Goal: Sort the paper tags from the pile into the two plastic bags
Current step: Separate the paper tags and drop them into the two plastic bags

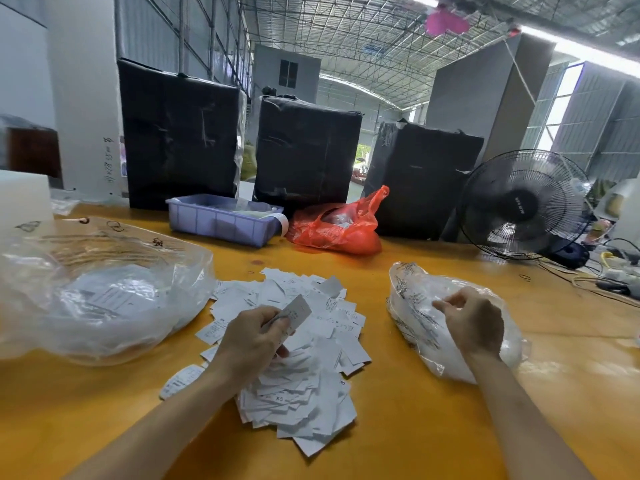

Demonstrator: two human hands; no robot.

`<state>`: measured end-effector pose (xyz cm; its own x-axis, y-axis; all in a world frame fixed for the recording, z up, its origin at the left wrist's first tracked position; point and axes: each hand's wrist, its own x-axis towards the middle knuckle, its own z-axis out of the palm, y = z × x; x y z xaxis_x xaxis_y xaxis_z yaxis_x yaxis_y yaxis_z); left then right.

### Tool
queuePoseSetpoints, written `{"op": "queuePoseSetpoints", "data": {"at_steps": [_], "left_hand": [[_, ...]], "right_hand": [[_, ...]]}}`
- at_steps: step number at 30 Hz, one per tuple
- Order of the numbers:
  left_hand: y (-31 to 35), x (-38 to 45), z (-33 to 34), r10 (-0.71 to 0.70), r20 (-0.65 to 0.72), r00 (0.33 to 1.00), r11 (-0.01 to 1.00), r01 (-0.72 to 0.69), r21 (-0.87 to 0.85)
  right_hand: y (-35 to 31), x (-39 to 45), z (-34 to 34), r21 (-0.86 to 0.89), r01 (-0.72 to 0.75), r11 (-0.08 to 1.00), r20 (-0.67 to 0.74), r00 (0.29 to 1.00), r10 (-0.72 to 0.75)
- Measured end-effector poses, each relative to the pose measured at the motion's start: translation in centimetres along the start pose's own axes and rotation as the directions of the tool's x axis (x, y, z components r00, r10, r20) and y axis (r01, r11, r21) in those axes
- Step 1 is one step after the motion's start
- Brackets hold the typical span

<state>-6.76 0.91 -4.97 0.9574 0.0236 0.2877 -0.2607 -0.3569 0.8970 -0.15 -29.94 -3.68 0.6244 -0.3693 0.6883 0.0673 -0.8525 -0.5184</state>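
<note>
Lying nearest on the yellow wooden tabletop (433, 427) was the pile of paper tags (304, 368): small white printed slips, thin, flat and very light, overlapping loosely, a few marked with size letters. They would likely slide and cling together, so each is best pinched at an edge or corner and peeled off singly.

Left hand (254, 337): fingers curled, pinching a single tag (297, 311) upright above the pile.

Right hand (472, 323): fingers loosely bent over the right plastic bag (412, 296); whether it pinched the film could not be told.

That bag: clear, crinkled, soft film with dark print, holding white tags. The left plastic bag (104, 296): larger, clear, slack, also holding tags.

Farther back: a lilac plastic bin (221, 221), a red carrier bag (339, 226), a black desk fan (523, 202), and three black-wrapped boxes (304, 150).
</note>
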Motion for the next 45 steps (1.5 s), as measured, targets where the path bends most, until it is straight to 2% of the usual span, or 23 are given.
{"op": "queuePoseSetpoints", "data": {"at_steps": [5, 7, 8, 10, 11, 12, 14, 15, 16, 17, 19, 22, 24, 28, 32, 35, 41, 45], "left_hand": [[-0.1, 0.0, -0.2, 0.006, -0.001, 1.000, 1.000, -0.006, -0.029], [-0.1, -0.1, -0.3, 0.000, -0.005, 1.000, 0.996, -0.001, -0.089], [-0.1, 0.0, -0.3, 0.002, -0.011, 1.000, 0.994, -0.003, -0.113], [-0.1, 0.1, -0.2, 0.016, -0.025, 1.000, 0.994, -0.019, -0.109], [-0.2, 0.2, -0.2, 0.016, -0.028, 0.999, 0.995, -0.019, -0.095], [-0.2, 0.2, -0.2, 0.008, -0.025, 1.000, 0.996, -0.010, -0.087], [-0.1, 0.2, -0.1, -0.021, -0.001, 1.000, 0.994, 0.021, -0.107], [0.0, 0.3, 0.0, -0.031, 0.021, 0.999, 0.987, 0.034, -0.154], [0.0, 0.3, 0.0, -0.044, 0.045, 0.998, 0.970, 0.053, -0.236], [0.2, 0.4, 0.0, -0.063, 0.081, 0.995, 0.940, 0.086, -0.331], [0.4, 0.5, -0.1, -0.086, 0.171, 0.981, 0.885, 0.155, -0.440], [0.7, 0.4, -0.1, -0.064, 0.247, 0.967, 0.909, 0.159, -0.386], [0.8, 0.3, 0.1, -0.040, 0.232, 0.972, 0.930, 0.121, -0.347], [0.7, 0.2, 0.2, -0.003, 0.181, 0.983, 0.941, 0.064, -0.333], [0.9, 0.1, 0.1, -0.063, 0.199, 0.978, 0.916, 0.136, -0.377], [0.9, 0.2, -0.1, -0.155, 0.192, 0.969, 0.902, 0.218, -0.373], [0.8, 0.2, -0.6, -0.045, 0.287, 0.957, 0.918, 0.153, -0.366], [0.4, 0.4, -0.7, -0.017, 0.223, 0.975, 0.912, 0.107, -0.395]], "right_hand": [[-1.4, -0.2, -1.0, -0.034, 0.096, 0.995, -0.286, 0.953, -0.102], [-2.3, -0.4, -1.1, 0.087, 0.153, 0.984, -0.325, 0.938, -0.117], [-3.0, -0.5, -1.2, 0.201, 0.158, 0.967, -0.313, 0.946, -0.089], [-5.4, -1.0, -1.2, 0.509, 0.025, 0.861, -0.165, 0.984, 0.069], [-6.9, -1.6, -1.2, 0.660, -0.108, 0.744, -0.003, 0.989, 0.146], [-8.4, -2.5, -1.1, 0.771, -0.263, 0.580, 0.201, 0.965, 0.170], [-11.2, -4.5, -0.8, 0.785, -0.550, 0.286, 0.555, 0.829, 0.070], [-12.2, -5.5, -0.7, 0.739, -0.637, 0.218, 0.653, 0.757, -0.002], [-13.1, -6.3, -0.6, 0.699, -0.688, 0.195, 0.709, 0.703, -0.061], [-13.6, -7.0, -0.5, 0.673, -0.709, 0.211, 0.736, 0.669, -0.102], [-14.1, -7.7, -0.4, 0.658, -0.696, 0.288, 0.748, 0.649, -0.142], [-14.1, -8.0, -0.4, 0.670, -0.623, 0.403, 0.726, 0.662, -0.184], [-14.0, -8.2, -0.3, 0.663, -0.597, 0.452, 0.725, 0.663, -0.189], [-14.0, -8.4, 0.0, 0.663, -0.567, 0.489, 0.713, 0.677, -0.182], [-13.7, -8.3, 0.0, 0.684, -0.532, 0.500, 0.690, 0.693, -0.207], [-13.7, -8.2, -0.2, 0.708, -0.441, 0.552, 0.656, 0.700, -0.282], [-13.9, -8.4, -0.1, 0.729, -0.305, 0.613, 0.618, 0.677, -0.399], [-13.4, -8.0, 0.0, 0.721, -0.263, 0.641, 0.612, 0.676, -0.410]]}}
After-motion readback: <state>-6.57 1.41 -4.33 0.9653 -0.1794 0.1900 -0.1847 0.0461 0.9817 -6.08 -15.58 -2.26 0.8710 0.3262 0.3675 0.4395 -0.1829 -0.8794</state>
